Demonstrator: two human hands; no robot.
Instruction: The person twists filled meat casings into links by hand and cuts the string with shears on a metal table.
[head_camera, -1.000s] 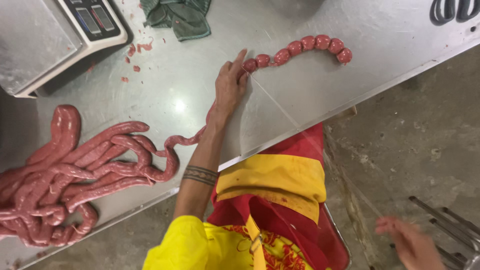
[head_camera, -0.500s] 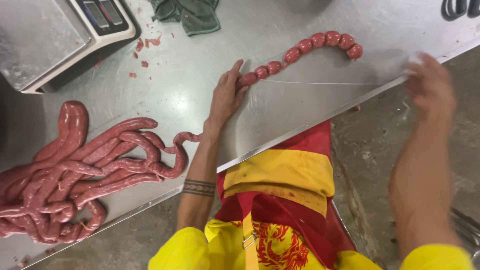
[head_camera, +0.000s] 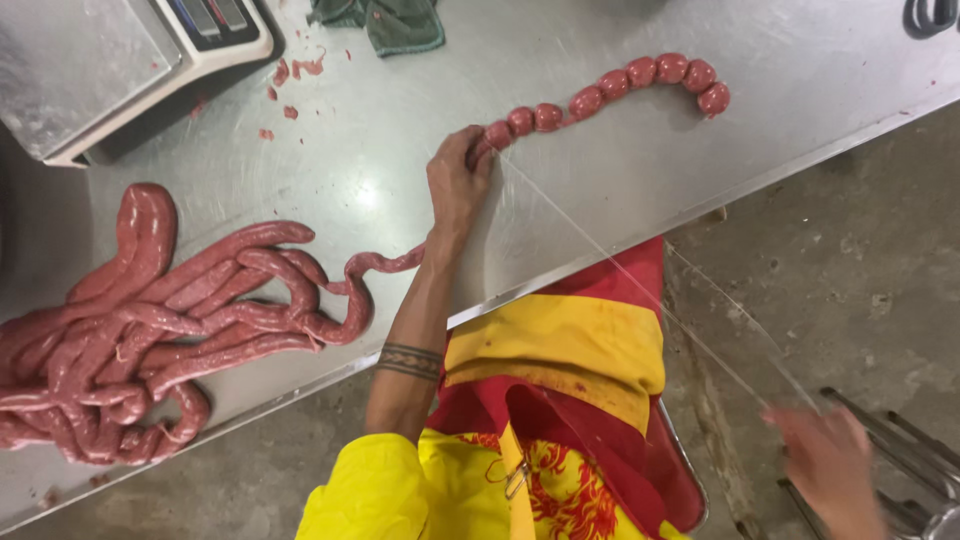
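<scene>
Head view: the left hand (head_camera: 457, 185) pinches the sausage casing (head_camera: 375, 263) at the last tied link, fingers curled tight, with the link chain (head_camera: 620, 82) running off toward two o'clock. The right hand (head_camera: 830, 470), blurred at five o'clock, draws a thin string (head_camera: 640, 290) taut; its fingers can't be made out. Best keep that pinch firm and the string tensioned. No packages or labels; a scale (head_camera: 110, 60) sits at eleven o'clock.

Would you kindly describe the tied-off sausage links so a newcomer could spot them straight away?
Start at the steel table and find the left hand resting near its middle. From its fingertips a short chain of small round links curves toward the far right. Unlike the long smooth untied sausage coil heaped at left, it is beaded.
</scene>
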